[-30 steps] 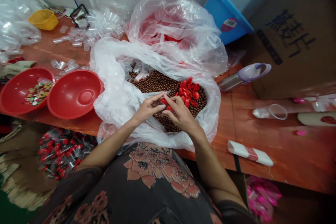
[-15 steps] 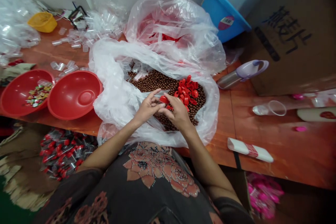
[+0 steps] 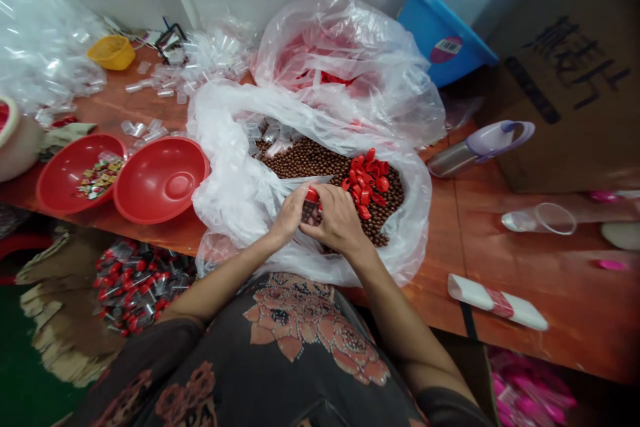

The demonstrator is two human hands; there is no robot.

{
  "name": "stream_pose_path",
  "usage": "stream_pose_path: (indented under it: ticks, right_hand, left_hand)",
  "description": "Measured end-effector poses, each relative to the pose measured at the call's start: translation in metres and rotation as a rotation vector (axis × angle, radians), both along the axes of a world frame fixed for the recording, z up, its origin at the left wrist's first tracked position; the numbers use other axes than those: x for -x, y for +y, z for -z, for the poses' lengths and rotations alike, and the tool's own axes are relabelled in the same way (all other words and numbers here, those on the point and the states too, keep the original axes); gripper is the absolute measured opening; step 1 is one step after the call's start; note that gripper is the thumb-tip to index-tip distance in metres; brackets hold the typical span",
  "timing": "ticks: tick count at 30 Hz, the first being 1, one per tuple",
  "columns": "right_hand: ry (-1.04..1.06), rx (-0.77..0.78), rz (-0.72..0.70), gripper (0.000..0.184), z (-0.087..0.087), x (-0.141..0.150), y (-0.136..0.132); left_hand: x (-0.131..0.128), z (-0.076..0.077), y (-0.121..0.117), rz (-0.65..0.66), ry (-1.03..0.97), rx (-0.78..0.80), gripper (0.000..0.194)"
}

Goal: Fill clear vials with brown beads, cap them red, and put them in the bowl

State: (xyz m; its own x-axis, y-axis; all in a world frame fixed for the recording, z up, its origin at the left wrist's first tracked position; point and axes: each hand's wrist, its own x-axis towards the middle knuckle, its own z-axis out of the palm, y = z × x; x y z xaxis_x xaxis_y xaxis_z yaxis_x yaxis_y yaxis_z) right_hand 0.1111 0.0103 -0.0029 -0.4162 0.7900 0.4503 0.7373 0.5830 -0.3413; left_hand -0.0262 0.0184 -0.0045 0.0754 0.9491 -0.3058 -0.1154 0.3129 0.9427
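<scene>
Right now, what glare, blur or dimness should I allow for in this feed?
Head view: glare streaks the clear plastic heap at upper left; head view: the cardboard box at right is dim, its lettering smeared; head view: the red-capped container between left hand and right hand shows only soft detail, partly hidden by them.

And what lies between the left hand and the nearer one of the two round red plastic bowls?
In the head view, a crumpled, translucent white plastic bag lies between the left hand and the nearer red bowl.
</scene>
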Motion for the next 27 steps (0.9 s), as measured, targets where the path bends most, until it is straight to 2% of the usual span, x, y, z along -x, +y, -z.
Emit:
stream_pose_path:
  ticks: [4, 9, 13, 16, 18, 20, 21, 22, 24, 25, 27]
  right_hand:
    - [-0.134, -0.095, -0.049, 0.050, -0.007, 0.007, 0.008]
    - [-0.143, -0.231, -0.082, 0.053, -0.007, 0.023, 0.015]
    - [-0.096, -0.169, -0.126, 0.059, -0.010, 0.041, 0.013]
    - [-0.062, -0.046, -0.177, 0.074, -0.013, 0.046, 0.012]
    - [-0.060, 0.045, -0.177, 0.083, -0.011, 0.043, 0.014]
    - [-0.052, 0.128, -0.140, 0.077, -0.003, 0.033, 0.018]
    - [-0.045, 0.162, -0.120, 0.069, 0.002, 0.026, 0.021]
    - [-0.037, 0.185, -0.104, 0.061, 0.007, 0.019, 0.024]
    - [-0.021, 0.203, -0.090, 0.049, 0.018, 0.005, 0.032]
    - [-0.013, 0.201, -0.087, 0.046, 0.022, -0.001, 0.036]
    - [-0.002, 0.186, -0.084, 0.040, 0.029, -0.009, 0.045]
  left_hand:
    - [0.012, -0.010, -0.001, -0.038, 0.097, -0.127, 0.046]
    - [0.026, -0.019, -0.009, -0.045, 0.095, -0.113, 0.053]
    - [0.039, -0.028, -0.012, -0.051, 0.091, -0.065, 0.056]
    - [0.076, -0.049, -0.002, -0.154, 0.135, -0.160, 0.057]
    - [0.121, -0.068, 0.011, -0.367, 0.292, -0.340, 0.052]
    - [0.177, -0.086, 0.025, -0.575, 0.534, -0.463, 0.044]
    - [0.205, -0.093, 0.032, -0.607, 0.687, -0.446, 0.039]
    - [0.231, -0.098, 0.038, -0.598, 0.838, -0.372, 0.038]
    - [0.269, -0.105, 0.049, -0.465, 1.152, -0.200, 0.037]
    - [0.278, -0.108, 0.054, -0.410, 1.292, -0.175, 0.036]
    - [0.271, -0.113, 0.067, -0.377, 1.471, -0.293, 0.034]
